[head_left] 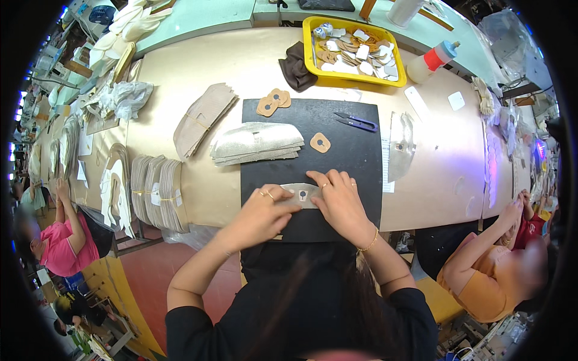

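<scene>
In front of me a curved silver-grey material piece (310,203) with a small keyhole cutout lies on the black mat (355,162). My left hand (259,215), fingers bent, presses on its left end. With thumb and index finger apart across its width, my right hand (343,206) grips the right end against the mat. Just beyond them is a tan rounded patch (320,142) with a keyhole cutout. A pile of silver pieces (259,144) overlaps the mat's left side, and more tan patches (274,102) sit at its far left corner.
Blue-handled thread snips (356,122) rest at the mat's far right. Beyond are a yellow tray (355,79) of small cut pieces and a red-banded bottle (430,62). Banded bundles (158,192) stand at left; another silver piece (402,147) lies at right. People sit on both sides.
</scene>
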{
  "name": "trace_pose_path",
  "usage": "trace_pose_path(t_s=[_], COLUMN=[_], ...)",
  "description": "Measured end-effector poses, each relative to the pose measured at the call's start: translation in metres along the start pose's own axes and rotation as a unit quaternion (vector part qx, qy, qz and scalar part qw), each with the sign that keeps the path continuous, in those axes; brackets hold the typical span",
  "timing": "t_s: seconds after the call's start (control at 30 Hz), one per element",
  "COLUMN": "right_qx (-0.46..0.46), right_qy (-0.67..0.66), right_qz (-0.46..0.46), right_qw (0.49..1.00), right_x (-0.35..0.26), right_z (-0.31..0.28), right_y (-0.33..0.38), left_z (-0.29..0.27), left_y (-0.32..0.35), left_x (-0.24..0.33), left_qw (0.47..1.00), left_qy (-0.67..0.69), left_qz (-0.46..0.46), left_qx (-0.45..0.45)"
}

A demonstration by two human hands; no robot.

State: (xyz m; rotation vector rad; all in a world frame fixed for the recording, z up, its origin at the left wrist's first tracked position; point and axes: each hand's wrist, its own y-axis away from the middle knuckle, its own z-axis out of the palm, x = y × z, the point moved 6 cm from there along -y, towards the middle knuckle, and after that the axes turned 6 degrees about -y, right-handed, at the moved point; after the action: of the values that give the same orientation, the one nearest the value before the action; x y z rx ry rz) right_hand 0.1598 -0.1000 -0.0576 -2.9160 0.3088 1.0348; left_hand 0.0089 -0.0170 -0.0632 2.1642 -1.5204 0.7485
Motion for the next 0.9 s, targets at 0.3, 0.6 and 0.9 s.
trace_pose_path(t_s=[0.3,0.6,0.9], right_qx=[0.082,0.344,0.148], right_qy=[-0.290,-0.278,-0.076], right_qz=[0.061,0.201,-0.007], right_qw=[0.952,0.874,0.986], right_x=[0.020,0.140,0.063], right_z=[-0.056,-0.127,-0.058], right_y=[0.022,0.060,-0.039], left_z=[-0.073,-0.080,-0.082], left_y=[-0.031,-0.043,-0.046], left_x=[-0.063,-0.081,-0.078], left_qw=[0.931,0.942,0.933], left_qy=[-0.257,-0.228,-0.245], left_qz=[-0.180,-0.218,-0.215], left_qx=[0.188,0.114,0.156])
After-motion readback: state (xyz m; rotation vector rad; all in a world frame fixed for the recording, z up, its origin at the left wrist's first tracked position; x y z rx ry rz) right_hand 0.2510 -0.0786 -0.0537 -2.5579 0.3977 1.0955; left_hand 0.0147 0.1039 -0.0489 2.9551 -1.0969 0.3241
